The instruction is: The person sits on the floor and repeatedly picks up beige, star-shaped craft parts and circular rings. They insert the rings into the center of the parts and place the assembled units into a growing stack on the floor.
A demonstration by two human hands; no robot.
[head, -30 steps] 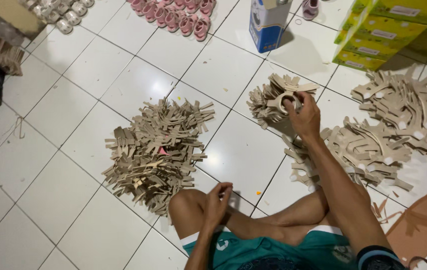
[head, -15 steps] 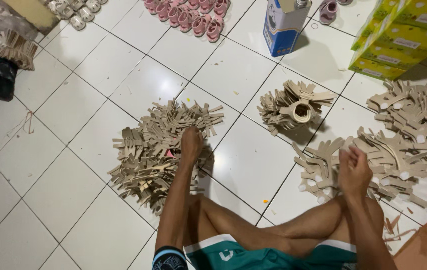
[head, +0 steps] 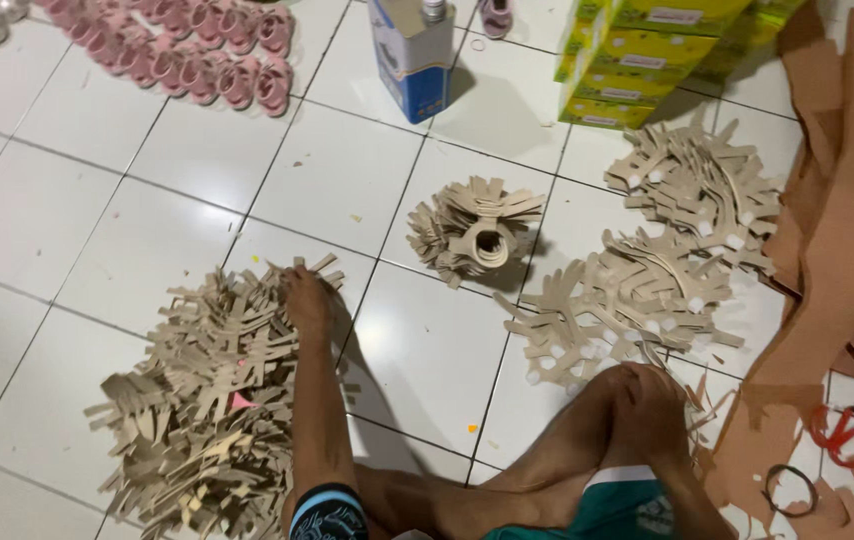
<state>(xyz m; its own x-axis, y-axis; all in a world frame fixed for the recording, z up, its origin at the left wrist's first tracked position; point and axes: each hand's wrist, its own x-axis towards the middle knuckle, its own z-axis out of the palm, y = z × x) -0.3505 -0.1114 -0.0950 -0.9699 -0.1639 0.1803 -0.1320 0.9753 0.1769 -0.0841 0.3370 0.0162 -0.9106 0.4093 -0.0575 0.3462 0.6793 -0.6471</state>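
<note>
Left hand (head: 305,300) flat on tan cut-out pile (head: 197,400), lower left, grip apart | right hand (head: 652,405) on knee, grip unclear, farther away.

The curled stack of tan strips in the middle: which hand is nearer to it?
Left. The left hand rests on the big strip pile, left of the curled stack; the right hand is at the knee, farther below.
</note>
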